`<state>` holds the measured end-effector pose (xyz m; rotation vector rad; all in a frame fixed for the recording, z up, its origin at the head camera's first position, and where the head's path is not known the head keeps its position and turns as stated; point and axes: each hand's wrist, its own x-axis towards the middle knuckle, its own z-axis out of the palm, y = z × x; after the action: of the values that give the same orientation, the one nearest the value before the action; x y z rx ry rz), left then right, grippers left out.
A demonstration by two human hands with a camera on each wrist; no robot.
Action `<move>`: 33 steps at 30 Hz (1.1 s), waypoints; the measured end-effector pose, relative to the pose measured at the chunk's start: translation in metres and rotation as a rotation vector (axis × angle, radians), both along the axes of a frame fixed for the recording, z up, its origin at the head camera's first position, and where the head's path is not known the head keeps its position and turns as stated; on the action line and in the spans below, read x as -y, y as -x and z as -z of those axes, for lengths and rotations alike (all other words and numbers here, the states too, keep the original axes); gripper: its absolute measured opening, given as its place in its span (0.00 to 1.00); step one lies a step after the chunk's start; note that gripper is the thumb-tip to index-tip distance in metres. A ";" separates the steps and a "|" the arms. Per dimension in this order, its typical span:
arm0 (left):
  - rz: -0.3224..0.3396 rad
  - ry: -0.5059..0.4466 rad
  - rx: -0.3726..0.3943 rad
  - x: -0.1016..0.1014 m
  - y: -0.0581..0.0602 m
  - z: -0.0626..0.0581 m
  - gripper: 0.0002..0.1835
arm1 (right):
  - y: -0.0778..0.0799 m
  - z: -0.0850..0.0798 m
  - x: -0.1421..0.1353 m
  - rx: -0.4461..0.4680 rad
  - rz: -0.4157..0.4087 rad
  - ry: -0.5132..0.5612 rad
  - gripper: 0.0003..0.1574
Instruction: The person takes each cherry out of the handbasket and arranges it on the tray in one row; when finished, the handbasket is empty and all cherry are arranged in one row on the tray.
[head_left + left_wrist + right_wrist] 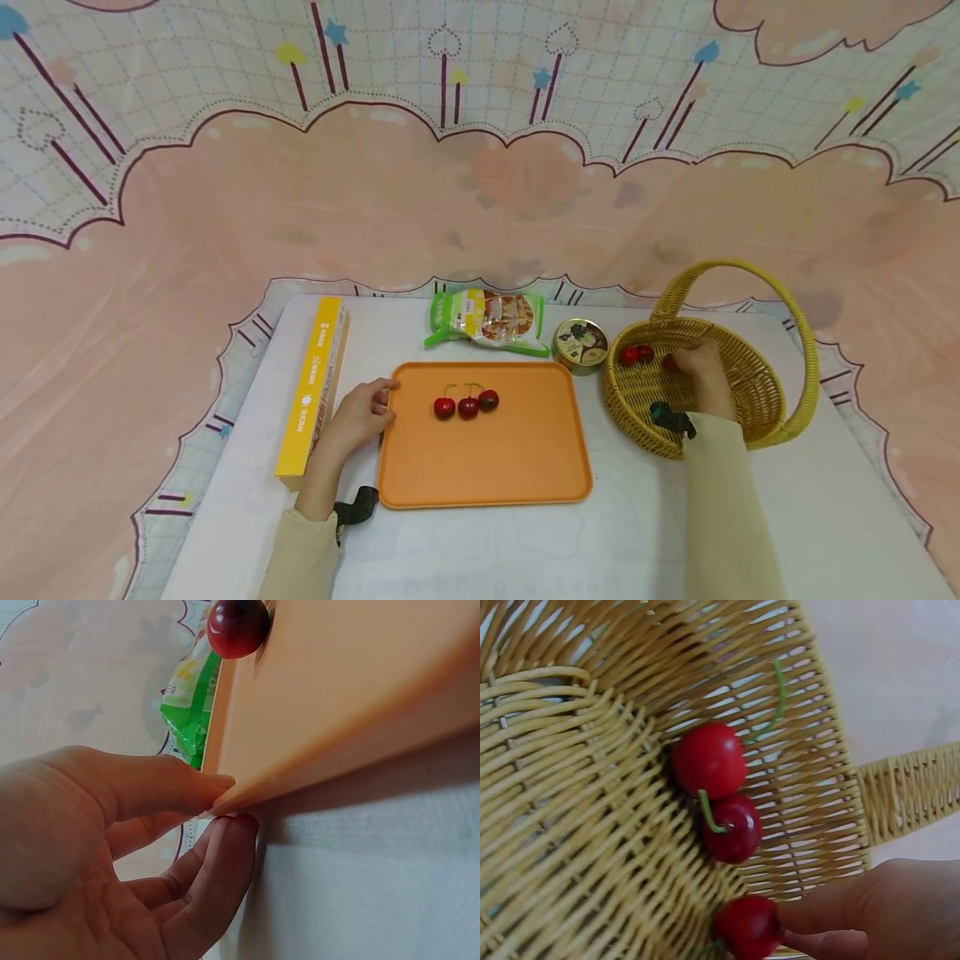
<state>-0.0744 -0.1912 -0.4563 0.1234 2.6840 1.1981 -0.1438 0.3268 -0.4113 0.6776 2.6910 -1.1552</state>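
Note:
At the left edge of the orange tray (480, 467), my left hand (358, 417) pinches the rim, with the thumb (161, 784) on top and fingertips below. Three dark red cherries (468, 407) lie in a row on the tray, two with green stems showing. My right hand (703, 367) reaches inside the yellow wicker basket (626, 429). Its fingers hold a red cherry (748, 927) low against the basket's side; the fingertips are partly hidden behind the fruit. Two more cherries (711, 760) rest beside it against the woven wall, touching each other.
A long yellow box (311, 387) lies left of the tray. Behind the tray are a green and white snack bag (495, 319) and a round tin (581, 343), the tin close to the basket. The basket's tall handle (808, 358) arches over its right side.

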 end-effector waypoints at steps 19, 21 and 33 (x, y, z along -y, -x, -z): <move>0.017 0.012 -0.011 -0.003 0.003 -0.001 0.25 | -0.018 -0.027 0.009 -0.014 -0.011 0.298 0.18; 0.014 0.018 -0.010 -0.003 0.003 -0.001 0.25 | -0.019 -0.032 0.012 -0.023 -0.008 0.360 0.20; 0.015 0.016 0.007 0.000 0.002 -0.002 0.25 | -0.035 -0.050 0.032 -0.054 -0.016 0.442 0.30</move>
<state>-0.0762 -0.1908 -0.4547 0.1372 2.6809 1.1708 -0.1092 0.2952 -0.3612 0.5545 2.3444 -1.7063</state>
